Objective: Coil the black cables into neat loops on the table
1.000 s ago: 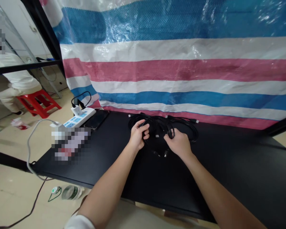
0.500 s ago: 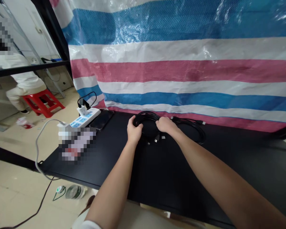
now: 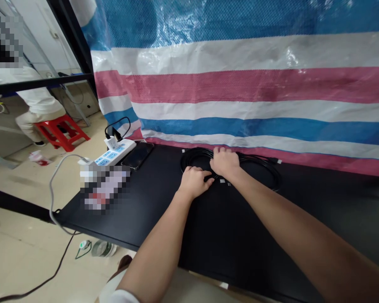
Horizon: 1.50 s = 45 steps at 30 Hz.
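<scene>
A coiled black cable [image 3: 189, 155] lies on the black table near the striped sheet. My left hand [image 3: 195, 182] is at its lower edge, thumb and index finger apart, touching the cable's near side. Over the coil's right side rests my right hand [image 3: 225, 162], its fingers curled down on the cable; the fingertips are hidden. A second coiled black cable [image 3: 276, 174] lies just right of my right hand, with a pale-tipped connector [image 3: 278, 161] at its back. Small pale connector ends [image 3: 222, 181] show below my right hand.
On the table's left are a white power strip [image 3: 115, 153] with plugs, a black phone [image 3: 138, 155] and a blurred-out item [image 3: 109, 189]. The striped sheet [image 3: 240, 84] hangs behind. A person sits on a red stool [image 3: 61, 132] at the far left.
My left hand has moved right and nearer, from the coil's left side to its near edge, and opened. My right hand has shifted slightly right. The coil lies flatter, and the view has shifted slightly.
</scene>
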### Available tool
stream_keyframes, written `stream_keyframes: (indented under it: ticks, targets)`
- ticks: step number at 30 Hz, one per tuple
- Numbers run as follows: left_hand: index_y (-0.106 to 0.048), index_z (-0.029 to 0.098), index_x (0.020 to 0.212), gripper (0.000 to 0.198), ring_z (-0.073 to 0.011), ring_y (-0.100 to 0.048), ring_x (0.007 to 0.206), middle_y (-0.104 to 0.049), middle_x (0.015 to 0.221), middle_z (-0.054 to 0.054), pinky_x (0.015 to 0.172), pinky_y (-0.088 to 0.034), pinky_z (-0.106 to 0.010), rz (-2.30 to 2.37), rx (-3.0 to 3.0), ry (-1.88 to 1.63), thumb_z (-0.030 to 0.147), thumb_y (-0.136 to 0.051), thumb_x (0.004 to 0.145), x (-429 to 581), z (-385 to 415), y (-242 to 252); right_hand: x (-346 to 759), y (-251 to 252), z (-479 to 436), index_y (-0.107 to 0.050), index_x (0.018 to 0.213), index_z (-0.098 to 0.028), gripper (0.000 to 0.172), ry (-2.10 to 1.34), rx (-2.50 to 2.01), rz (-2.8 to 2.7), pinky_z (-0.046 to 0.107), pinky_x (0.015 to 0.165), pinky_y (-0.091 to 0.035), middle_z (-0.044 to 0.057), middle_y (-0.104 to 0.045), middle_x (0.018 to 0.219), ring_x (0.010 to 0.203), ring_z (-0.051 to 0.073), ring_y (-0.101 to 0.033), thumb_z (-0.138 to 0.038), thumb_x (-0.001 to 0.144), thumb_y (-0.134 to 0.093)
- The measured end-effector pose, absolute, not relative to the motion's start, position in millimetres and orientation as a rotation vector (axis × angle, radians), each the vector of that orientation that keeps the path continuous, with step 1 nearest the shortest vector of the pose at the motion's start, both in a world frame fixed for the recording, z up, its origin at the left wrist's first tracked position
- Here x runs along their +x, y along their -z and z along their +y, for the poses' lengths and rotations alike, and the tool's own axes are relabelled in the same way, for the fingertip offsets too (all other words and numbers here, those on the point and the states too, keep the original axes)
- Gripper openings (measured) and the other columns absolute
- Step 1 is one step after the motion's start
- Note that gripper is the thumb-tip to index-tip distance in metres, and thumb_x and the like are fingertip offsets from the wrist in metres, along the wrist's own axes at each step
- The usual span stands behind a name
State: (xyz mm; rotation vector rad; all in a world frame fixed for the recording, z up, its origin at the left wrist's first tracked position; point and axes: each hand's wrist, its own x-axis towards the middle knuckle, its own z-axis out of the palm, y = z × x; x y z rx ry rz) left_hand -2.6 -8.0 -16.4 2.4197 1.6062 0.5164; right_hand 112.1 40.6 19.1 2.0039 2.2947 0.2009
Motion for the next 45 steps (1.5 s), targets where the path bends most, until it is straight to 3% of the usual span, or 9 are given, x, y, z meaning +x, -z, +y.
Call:
stream_keyframes:
  ticks: [4,12,19,24,28,31,38,45]
  targets:
    - [-0.072,0.022,0.102,0.025,-0.0226,-0.066,0.094,-0.073,0.097,-0.008,0.09,-0.046,-0.038,1.586,2.488,-0.506,0.026,-0.054,0.084,-1.8,-9.4,16.3,121.1,-14.0,40.2,-0.055,0.123,-0.009,0.041,-0.249,1.841,2.499,0.036,0.088,-0.045,0.021,-0.06,0.12,0.113,0.028,-0.054,-0.018,0.088,-0.038]
    - [-0.069,0.02,0.109,0.036,-0.0224,-0.064,0.098,-0.07,0.11,-0.008,0.088,-0.049,-0.037,1.551,2.54,-0.499,0.012,-0.046,0.082,4.9,-15.3,15.3,158.3,2.2,42.1,-0.065,0.106,-0.017,0.035,-0.154,1.881,2.838,0.039,0.091,-0.045,0.013,-0.067,0.109,0.104,0.026,-0.058,-0.036,0.09,-0.04]
    - [-0.066,0.019,0.113,0.035,-0.0243,-0.062,0.104,-0.067,0.114,-0.01,0.091,-0.048,-0.039,1.61,2.533,-0.501,0.017,-0.05,0.082,12.3,-16.6,19.2,222.5,20.8,22.1,-0.065,0.081,-0.022,0.027,-0.282,2.354,3.075,0.04,0.081,-0.049,0.01,-0.069,0.085,0.086,0.025,-0.062,-0.038,0.084,-0.044]
    - [-0.064,0.018,0.113,0.034,-0.0247,-0.062,0.102,-0.067,0.111,-0.011,0.089,-0.047,-0.038,1.665,2.516,-0.643,0.03,-0.054,0.083,15.0,-17.2,22.5,260.2,31.9,4.1,-0.06,0.067,-0.022,0.02,-0.374,2.821,2.782,0.04,0.074,-0.048,0.008,-0.065,0.072,0.075,0.025,-0.06,-0.034,0.077,-0.047]
    - [-0.061,0.016,0.115,0.046,-0.0267,-0.062,0.098,-0.068,0.103,-0.012,0.089,-0.046,-0.041,1.707,2.482,-0.831,0.046,-0.056,0.081,13.9,-18.0,25.3,272.9,34.2,-6.3,-0.061,0.07,-0.021,0.017,-0.225,3.077,2.36,0.041,0.077,-0.046,0.01,-0.064,0.074,0.079,0.027,-0.059,-0.029,0.073,-0.046]
    - [-0.064,0.017,0.108,0.043,-0.0267,-0.062,0.097,-0.068,0.101,-0.011,0.088,-0.045,-0.041,1.761,2.426,-1.01,0.049,-0.054,0.081,10.5,-16.5,27.0,276.8,32.8,-9.4,-0.062,0.076,-0.02,0.019,-0.121,3.083,2.226,0.042,0.082,-0.045,0.01,-0.064,0.079,0.085,0.028,-0.059,-0.026,0.074,-0.045]
    - [-0.066,0.018,0.084,0.029,-0.0249,-0.061,0.09,-0.067,0.092,-0.01,0.083,-0.046,-0.04,2.014,2.061,-1.42,0.039,-0.046,0.085,-8.8,-0.7,27.6,286.4,38.7,-8.6,-0.064,0.087,-0.018,0.023,-0.124,3.132,2.094,0.045,0.087,-0.042,0.013,-0.062,0.091,0.096,0.03,-0.054,-0.028,0.073,-0.048]
    - [-0.062,0.019,0.079,0.015,-0.0272,-0.06,0.093,-0.064,0.093,-0.011,0.086,-0.046,-0.045,2.01,2.004,-1.459,0.029,-0.051,0.076,-5.5,0.2,28.5,288.8,41.3,-6.2,-0.065,0.099,-0.012,0.037,0.036,3.194,1.744,0.045,0.079,-0.047,0.018,-0.064,0.098,0.096,0.033,-0.057,-0.033,0.069,-0.058]
